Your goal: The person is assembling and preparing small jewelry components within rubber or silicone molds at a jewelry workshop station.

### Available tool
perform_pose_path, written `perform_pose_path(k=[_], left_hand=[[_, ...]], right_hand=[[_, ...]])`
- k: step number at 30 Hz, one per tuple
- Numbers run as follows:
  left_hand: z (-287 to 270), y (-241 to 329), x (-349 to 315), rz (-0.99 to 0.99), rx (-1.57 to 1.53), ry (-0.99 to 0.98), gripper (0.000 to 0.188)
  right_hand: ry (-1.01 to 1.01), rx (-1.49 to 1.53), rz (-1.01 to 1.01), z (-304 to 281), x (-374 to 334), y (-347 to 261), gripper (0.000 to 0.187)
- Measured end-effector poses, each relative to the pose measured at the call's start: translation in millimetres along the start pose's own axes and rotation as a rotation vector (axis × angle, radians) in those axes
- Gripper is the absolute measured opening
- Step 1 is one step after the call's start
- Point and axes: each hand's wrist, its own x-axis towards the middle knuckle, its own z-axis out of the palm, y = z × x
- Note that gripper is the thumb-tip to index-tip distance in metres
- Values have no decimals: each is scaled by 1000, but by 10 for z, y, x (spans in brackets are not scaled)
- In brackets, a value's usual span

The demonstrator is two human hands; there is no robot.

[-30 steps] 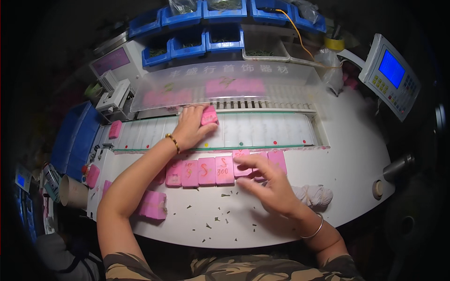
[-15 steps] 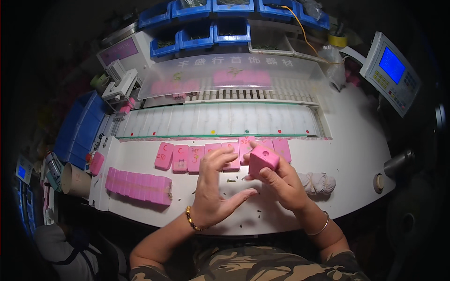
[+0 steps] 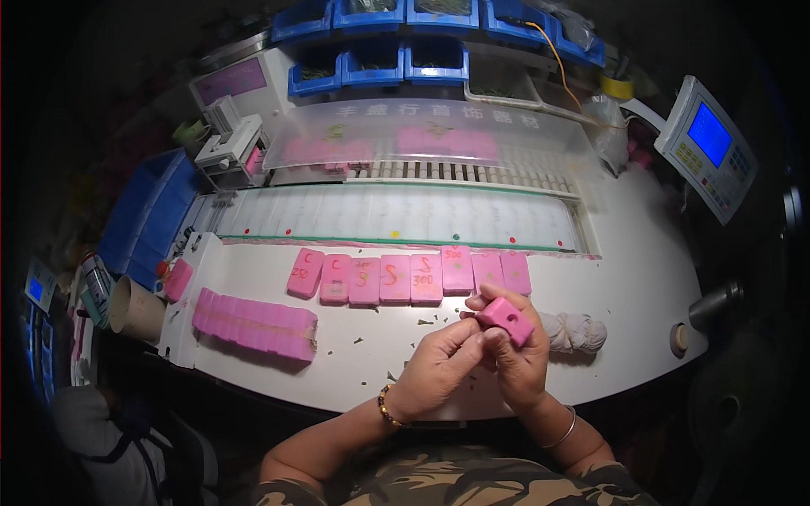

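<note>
Both hands (image 3: 477, 358) grip 1 pink block (image 3: 506, 319); 8 pink blocks (image 3: 396, 278) in row.

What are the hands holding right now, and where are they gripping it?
A small pink rectangular block, gripped by the right hand around its lower sides; the left hand's fingertips touch its left end.

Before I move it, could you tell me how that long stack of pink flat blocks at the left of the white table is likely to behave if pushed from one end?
The long stack of pink flat blocks is many separate slabs side by side, so it would probably buckle or fan apart rather than slide as one. The blocks look rigid, unlikely to roll. They lie near the white table edge, so a few might drop off.
</note>
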Motion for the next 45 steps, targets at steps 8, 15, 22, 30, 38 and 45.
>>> perform_pose_path(k=[8,15,22,30,38,45], left_hand=[[67,63,-116,262,322,-73,22],[-510,-29,-162,169,1015,-50,21],[-625,146,-158,138,1527,275,26],[-257,167,121,212,616,-53,83],[-347,204,110,82,171,-46,70],[-213,103,275,295,-378,181,64]], right_hand=[[410,654,224,6,170,-140,52],[321,409,200,-360,232,-309,57],[95,499,269,-252,189,-238,56],[-153,-225,9,-162,137,-97,58],[41,260,244,-191,182,-299,64],[-181,-525,-210,-90,104,-160,37]])
